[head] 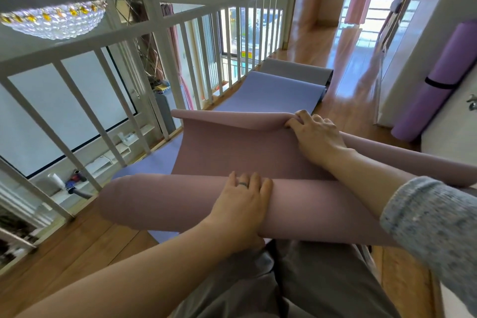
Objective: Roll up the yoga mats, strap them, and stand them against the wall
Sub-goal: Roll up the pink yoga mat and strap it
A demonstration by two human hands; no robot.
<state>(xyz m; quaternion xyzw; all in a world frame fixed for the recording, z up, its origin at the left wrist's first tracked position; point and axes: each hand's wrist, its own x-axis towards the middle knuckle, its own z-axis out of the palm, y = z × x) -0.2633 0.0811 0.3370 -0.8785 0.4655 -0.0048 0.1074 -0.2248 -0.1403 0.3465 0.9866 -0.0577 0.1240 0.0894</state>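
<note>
– left side first?
– left hand [242, 204] curls over the rolled part of the pink mat [206, 152] (thumb underneath), above the blue mat [271, 93] on the floor.
– and right?
– right hand [317, 134] pinches its loose edge; a strapped purple mat [438, 80] leans on the wall.

Bright daylight floods through the far windows [382, 15], glaring off the glossy floor [352, 44]. Wide-angle distortion bends the railing [154, 31], and the edges are softly blurred.

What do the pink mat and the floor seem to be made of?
The pink mat: probably soft foam or rubber, matte; it curls smoothly without creasing. The floor: wood or wood-look laminate, glossy; plank lines and window reflections show.
</note>
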